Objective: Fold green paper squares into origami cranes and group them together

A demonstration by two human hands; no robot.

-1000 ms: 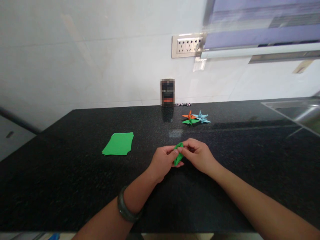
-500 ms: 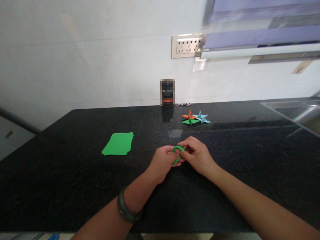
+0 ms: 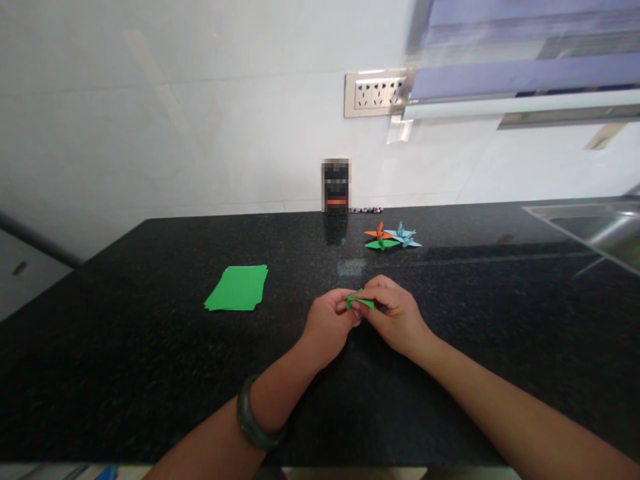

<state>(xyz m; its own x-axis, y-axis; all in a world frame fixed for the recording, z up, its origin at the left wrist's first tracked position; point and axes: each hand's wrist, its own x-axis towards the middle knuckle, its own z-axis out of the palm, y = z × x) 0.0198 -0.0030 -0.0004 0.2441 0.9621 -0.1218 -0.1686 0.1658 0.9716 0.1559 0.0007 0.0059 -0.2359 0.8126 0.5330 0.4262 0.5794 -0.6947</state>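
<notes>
A small folded piece of green paper point(image 3: 366, 303) is held between both hands, above the black countertop. My left hand point(image 3: 331, 325) is closed on its left side, thumb on top. Thumb and fingers of my right hand point(image 3: 397, 313) pinch the paper from the right. Much of the paper is covered by the fingers, so its full shape is hidden. Beyond the hands sit several folded paper cranes: a green crane point(image 3: 382, 245), an orange crane point(image 3: 379, 233) and light blue ones point(image 3: 407, 235), close together.
A stack of green paper sheets point(image 3: 237, 288) lies on the black countertop point(image 3: 150, 353) at the left. A small blurred-out dark object point(image 3: 337, 187) stands against the wall, with a beaded string point(image 3: 369, 210) beside it. A metal sink point(image 3: 607, 230) is at the far right.
The green paper has turned in my fingers; a flat part now points right, where a curved loop showed before. My right fingers have shifted over it. The cranes and the stack stay put.
</notes>
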